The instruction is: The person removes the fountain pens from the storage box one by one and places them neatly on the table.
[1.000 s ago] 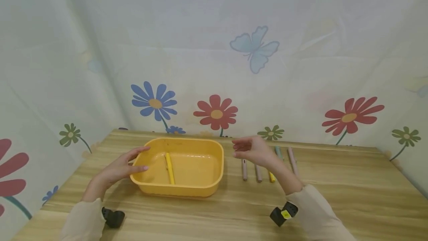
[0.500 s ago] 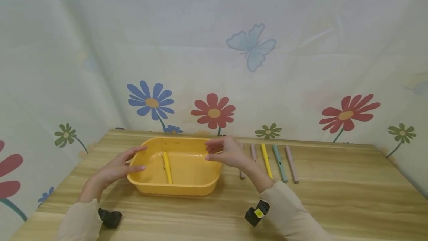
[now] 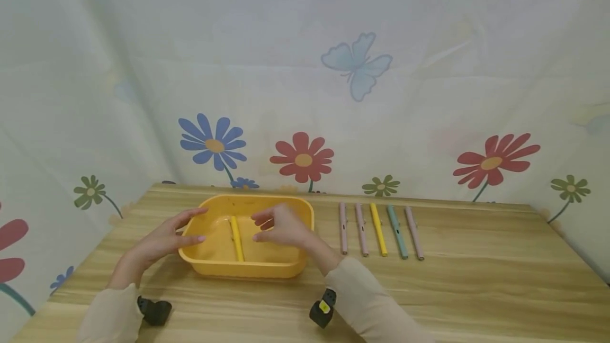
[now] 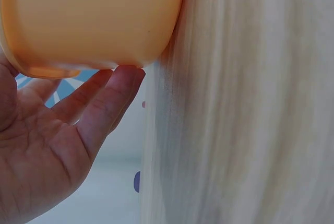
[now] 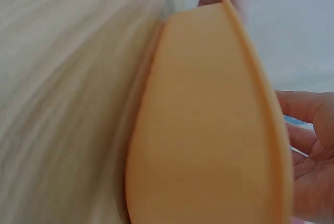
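A yellow plastic basin (image 3: 281,270) stands on the wooden table, with one yellow pen (image 3: 237,240) lying inside it. My left hand (image 3: 162,240) grips the basin's left rim, thumb over the inside; in the left wrist view its fingers (image 4: 102,109) press against the outer wall. My right hand (image 3: 283,226) hovers over the basin, to the right of the pen and apart from it. Its fingers are loosely bent with nothing between them. In the right wrist view the basin's wall partly hides this hand (image 5: 313,156).
Right of the basin several pens lie in a row: two pinkish ones (image 3: 343,229), a yellow pen (image 3: 378,230), a teal pen (image 3: 397,232) and another pinkish pen (image 3: 414,233). A flowered curtain (image 3: 419,120) hangs behind the table (image 3: 495,258).
My right hand has moved left, from above the row of pens to over the basin, leaving the row in full sight. My left hand has stayed at the basin's rim.
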Tool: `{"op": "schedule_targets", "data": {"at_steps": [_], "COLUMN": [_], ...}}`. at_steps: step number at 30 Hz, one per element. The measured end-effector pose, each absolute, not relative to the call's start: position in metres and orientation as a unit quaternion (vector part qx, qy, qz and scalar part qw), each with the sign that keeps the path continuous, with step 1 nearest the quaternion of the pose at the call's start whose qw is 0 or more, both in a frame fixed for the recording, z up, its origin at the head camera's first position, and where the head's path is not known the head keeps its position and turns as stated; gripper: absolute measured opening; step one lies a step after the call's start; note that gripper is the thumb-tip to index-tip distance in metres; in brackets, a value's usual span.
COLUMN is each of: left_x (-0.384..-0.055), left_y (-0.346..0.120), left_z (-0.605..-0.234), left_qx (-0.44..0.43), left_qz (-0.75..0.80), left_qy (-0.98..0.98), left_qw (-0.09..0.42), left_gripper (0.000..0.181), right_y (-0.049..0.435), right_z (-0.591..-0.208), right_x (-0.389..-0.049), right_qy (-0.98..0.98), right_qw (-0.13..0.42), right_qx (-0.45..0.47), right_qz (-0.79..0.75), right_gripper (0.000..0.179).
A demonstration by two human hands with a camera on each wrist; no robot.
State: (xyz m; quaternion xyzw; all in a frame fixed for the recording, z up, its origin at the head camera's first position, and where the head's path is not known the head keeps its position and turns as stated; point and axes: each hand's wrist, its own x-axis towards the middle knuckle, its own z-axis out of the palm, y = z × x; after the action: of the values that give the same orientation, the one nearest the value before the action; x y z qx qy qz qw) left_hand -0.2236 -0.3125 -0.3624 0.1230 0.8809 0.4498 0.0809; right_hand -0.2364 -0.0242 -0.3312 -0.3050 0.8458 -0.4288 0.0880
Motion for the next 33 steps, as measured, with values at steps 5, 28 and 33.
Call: {"op": "schedule_targets", "data": {"at_steps": [5, 28, 33], "left_x": [-0.223, -0.222, -0.223], "left_y": [-0.313, -0.310, -0.311], "left_z": [-0.361, -0.362, -0.363], "left_qx": [0.124, 0.126, 0.120], "left_qz": [0.448, 0.445, 0.450], "left_qy": [0.882, 0.884, 0.882], "left_qw": [0.073, 0.069, 0.074], "left_gripper": [0.071, 0.070, 0.071], "right_y": [-0.047, -0.094, -0.095], "right_z": [-0.340, -0.358, -0.358], "right_x": [-0.236, -0.234, -0.233], "right_qy": [0.854, 0.920, 0.925], "right_qw": [0.102, 0.041, 0.039], "right_qx": [-0.302, -0.348, -0.353], "right_qz": [-0.412, -0.173, -0.138], "right_gripper": [0.040, 0.035, 0.032]}}
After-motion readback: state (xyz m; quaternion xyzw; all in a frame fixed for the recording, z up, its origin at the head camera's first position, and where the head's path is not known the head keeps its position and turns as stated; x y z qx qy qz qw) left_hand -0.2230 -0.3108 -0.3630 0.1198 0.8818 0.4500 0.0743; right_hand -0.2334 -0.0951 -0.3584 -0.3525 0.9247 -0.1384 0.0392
